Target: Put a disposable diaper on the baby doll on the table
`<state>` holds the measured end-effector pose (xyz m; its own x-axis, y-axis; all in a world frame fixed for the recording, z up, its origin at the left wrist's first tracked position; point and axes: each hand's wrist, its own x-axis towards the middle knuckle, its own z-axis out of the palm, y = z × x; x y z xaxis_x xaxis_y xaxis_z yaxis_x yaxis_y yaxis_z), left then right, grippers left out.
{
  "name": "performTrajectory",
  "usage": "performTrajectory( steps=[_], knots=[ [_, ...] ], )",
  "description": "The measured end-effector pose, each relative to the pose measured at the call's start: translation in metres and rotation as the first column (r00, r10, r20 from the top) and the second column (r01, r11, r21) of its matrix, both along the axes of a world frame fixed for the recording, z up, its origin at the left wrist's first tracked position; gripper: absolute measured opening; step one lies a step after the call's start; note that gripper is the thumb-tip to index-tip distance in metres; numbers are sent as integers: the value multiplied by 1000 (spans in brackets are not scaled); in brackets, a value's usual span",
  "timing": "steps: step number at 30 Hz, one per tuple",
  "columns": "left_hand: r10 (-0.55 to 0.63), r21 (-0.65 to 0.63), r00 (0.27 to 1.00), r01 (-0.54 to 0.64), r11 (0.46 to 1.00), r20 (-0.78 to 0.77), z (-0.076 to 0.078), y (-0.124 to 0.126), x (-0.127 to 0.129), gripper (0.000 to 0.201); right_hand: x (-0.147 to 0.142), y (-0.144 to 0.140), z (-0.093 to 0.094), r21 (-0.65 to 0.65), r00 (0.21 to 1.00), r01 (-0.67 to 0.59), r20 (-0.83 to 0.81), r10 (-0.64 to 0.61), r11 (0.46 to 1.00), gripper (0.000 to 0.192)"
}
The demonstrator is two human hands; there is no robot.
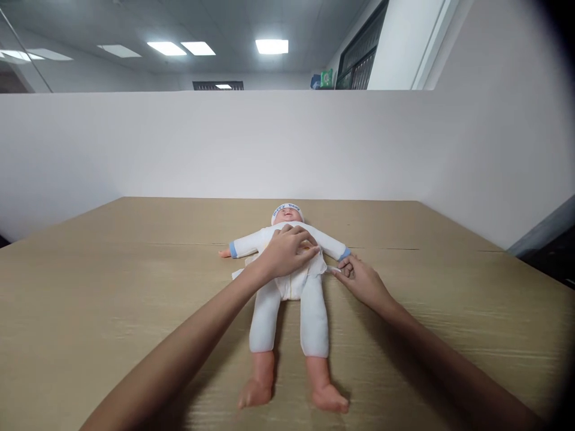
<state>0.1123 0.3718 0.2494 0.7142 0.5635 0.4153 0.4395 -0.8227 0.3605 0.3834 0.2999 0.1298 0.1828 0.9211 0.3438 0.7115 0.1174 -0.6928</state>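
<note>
A baby doll (pixel 309 311) in a white romper with blue cuffs and a white cap lies on its back in the middle of the table, feet toward me. A white diaper (pixel 294 286) is wrapped round its waist. My left hand (pixel 285 251) rests flat on the doll's belly and presses the diaper's front panel down. Beside the doll's left hip, my right hand (pixel 362 280) pinches the diaper's side tab, fingers closed on it.
The doll lies on a wide tan wooden table (pixel 112 299). A white partition wall (pixel 224 143) stands right behind the far edge and continues along the right side. Ceiling lights show above it.
</note>
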Motion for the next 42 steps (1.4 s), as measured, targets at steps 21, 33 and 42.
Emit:
performTrajectory(
  steps=[21,33,42],
  knots=[
    [184,-13,981,-185,983,-63,-17,-2,7,56,-48,48,69,-36,904,-316,-314,290,948,48],
    [-49,-420,983,121,899,179,-5,18,-25,67,-77,-14,41,275,915,-394,29,402,877,44],
    [137,-211,939,-71,975,315,-67,5,-122,56,-64,-9,18,259,843,-538,192,503,802,67]
  ],
)
